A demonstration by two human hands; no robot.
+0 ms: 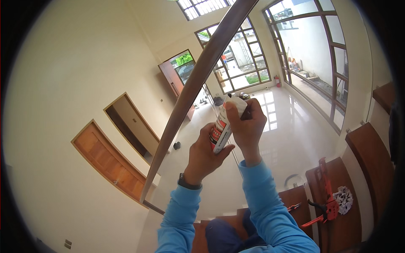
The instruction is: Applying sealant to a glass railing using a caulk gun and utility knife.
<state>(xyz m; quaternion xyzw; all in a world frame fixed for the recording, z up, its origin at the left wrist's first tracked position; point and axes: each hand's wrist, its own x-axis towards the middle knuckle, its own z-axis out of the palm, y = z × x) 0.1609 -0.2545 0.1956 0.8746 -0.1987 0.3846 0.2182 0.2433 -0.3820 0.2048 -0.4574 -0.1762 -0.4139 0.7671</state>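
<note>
A white, red and black sealant cartridge [220, 130] is held up at a tilt in front of the wooden handrail. My left hand [205, 151] is wrapped around its lower part, with a dark band on the wrist. At its upper end, my right hand [245, 123] grips the cartridge together with a whitish cloth or paper [236, 102]. Small dark things show behind the right fingers; what they are is unclear. A red caulking gun [330, 207] lies on a wooden stair tread at the lower right, beside a crumpled white wad [343, 200].
A brown handrail [186, 98] runs diagonally above glass panels. Wooden treads [368, 144] rise at the right. Pliers or a similar hand tool [294, 207] lie on a lower tread. The tiled floor below holds a fire extinguisher [277, 81]. A person [224, 58] stands outside.
</note>
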